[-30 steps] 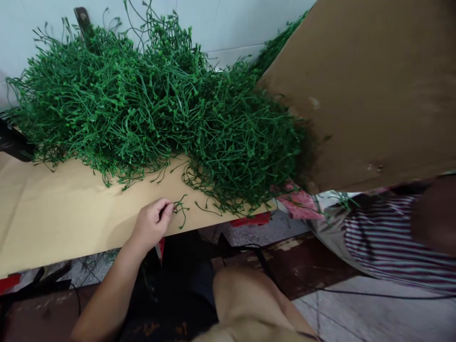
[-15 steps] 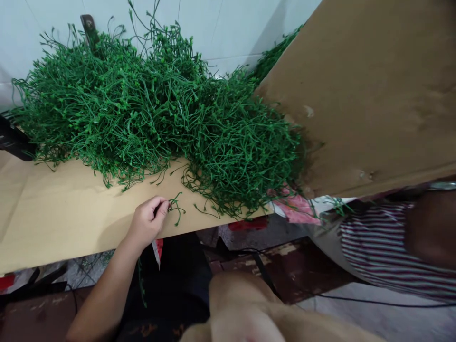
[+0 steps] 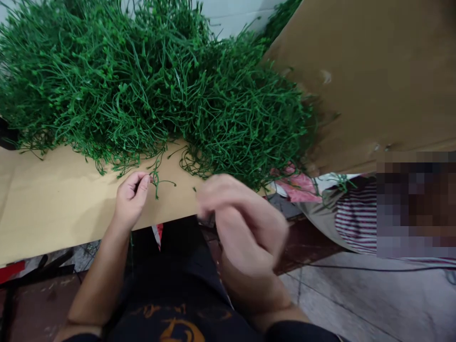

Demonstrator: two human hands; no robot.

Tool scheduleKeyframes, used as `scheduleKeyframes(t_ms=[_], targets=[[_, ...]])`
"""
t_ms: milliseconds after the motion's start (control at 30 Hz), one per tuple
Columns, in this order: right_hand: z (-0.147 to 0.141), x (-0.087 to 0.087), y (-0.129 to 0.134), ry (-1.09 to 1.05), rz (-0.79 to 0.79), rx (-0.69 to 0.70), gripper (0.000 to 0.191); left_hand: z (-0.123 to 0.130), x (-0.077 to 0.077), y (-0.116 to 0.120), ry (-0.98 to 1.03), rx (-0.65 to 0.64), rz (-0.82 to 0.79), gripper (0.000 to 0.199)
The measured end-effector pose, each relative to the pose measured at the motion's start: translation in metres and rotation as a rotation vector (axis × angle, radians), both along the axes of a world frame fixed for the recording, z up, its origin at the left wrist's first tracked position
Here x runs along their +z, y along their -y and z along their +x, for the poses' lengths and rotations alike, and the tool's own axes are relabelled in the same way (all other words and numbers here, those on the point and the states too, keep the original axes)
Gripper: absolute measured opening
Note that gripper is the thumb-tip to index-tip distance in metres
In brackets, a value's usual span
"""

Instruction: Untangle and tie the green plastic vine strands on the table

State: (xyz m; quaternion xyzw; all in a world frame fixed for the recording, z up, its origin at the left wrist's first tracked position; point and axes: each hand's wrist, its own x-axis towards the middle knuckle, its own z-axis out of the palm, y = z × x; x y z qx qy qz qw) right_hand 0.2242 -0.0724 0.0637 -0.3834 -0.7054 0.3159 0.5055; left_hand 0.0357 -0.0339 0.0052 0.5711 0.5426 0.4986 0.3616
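My left hand (image 3: pixel 131 199) is closed at the table's front part, thumb and forefinger pinching a green plastic sprig (image 3: pixel 157 182) whose thin branching ends stick out to the right. To its right, my right hand (image 3: pixel 242 223) is raised over the table's front edge; it is smeared by motion, its fingers look curled, and I cannot make out whether they hold anything. Behind both hands lies a big tangled heap of the same green plastic sprigs (image 3: pixel 142 90), with loose stems at its front edge.
Brown cardboard (image 3: pixel 53 199) covers the tabletop. A large cardboard sheet (image 3: pixel 363 80) rises at the right, beside a pink cloth (image 3: pixel 299 185). Another person in a striped top (image 3: pixel 356 211) sits at the right. A black object (image 3: pixel 7 135) is at the far left.
My right hand has come up from low near the camera to above the table edge. The left hand keeps its pinch on the sprig. The view has shifted, tilting downward.
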Motion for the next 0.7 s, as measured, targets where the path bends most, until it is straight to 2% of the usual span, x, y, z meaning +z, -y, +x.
scheduleKeyframes(t_ms=[100,167,267,367,433,567,700], targets=[[-0.019,-0.025,-0.031,-0.033,0.015,-0.079,0.022,0.003,0.001,-0.004,0.01,0.0,0.014,0.02],[-0.028,-0.041,-0.048,-0.038,-0.006,-0.078,0.031,0.006,0.0,-0.005,0.013,-0.024,0.005,0.02],[-0.039,-0.055,-0.062,-0.063,-0.133,0.09,0.036,0.007,-0.003,-0.008,-0.002,-0.048,0.022,0.021],[-0.047,-0.059,-0.067,-0.155,-0.265,0.264,0.029,0.003,-0.006,-0.011,-0.093,-0.033,0.073,0.021],[-0.05,-0.061,-0.07,-0.224,-0.327,0.311,0.025,0.0,-0.006,-0.014,-0.166,-0.006,0.106,0.02],[-0.05,-0.065,-0.079,-0.28,-0.373,0.26,0.029,-0.004,-0.003,-0.02,-0.158,0.023,0.127,0.021],[-0.051,-0.066,-0.085,-0.268,-0.379,0.246,0.04,-0.006,-0.007,-0.028,-0.077,-0.013,0.086,0.021]])
